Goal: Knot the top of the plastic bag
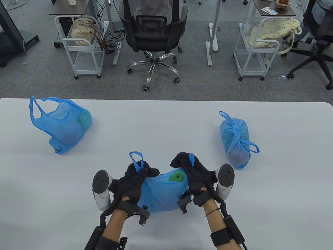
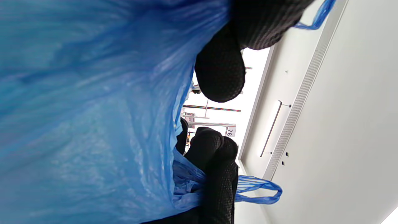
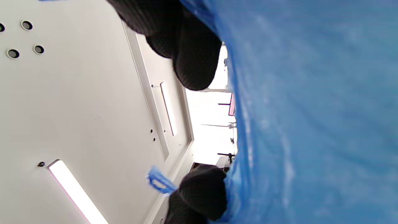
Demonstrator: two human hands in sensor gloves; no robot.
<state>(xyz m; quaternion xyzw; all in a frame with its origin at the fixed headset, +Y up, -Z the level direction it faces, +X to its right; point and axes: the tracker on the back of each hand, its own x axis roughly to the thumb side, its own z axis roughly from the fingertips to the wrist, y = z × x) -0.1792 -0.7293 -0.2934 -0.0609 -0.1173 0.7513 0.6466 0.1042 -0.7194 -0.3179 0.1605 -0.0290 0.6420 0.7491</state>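
The person stands at the near edge of the table [image 1: 166, 125] with a blue plastic bag [image 1: 162, 192] sitting right between the two gloved hands, close to that edge and about midway along it. The left hand [image 1: 135, 177] is closed around the bag's left handle [image 1: 137, 159], whose loop pokes up above the fist. The right hand [image 1: 191, 170] is closed around the right handle [image 1: 191, 158], with only a short bit of blue showing past the knuckles. Something green [image 1: 177, 177] shows through the open mouth of the bag.

What matters for the tie, as I see it, is that the two handles sit apart, side by side along the table's near edge, with the bag's open mouth stretched between them. Each hand has its own handle and neither is nearer than the other. To make a knot they would need to cross one handle over the other above the middle of the bag, and they have not yet crossed.

A loose, untied blue bag [image 1: 61, 125] lies toward the far left corner, and a knotted one [image 1: 235, 139] lies toward the right edge.
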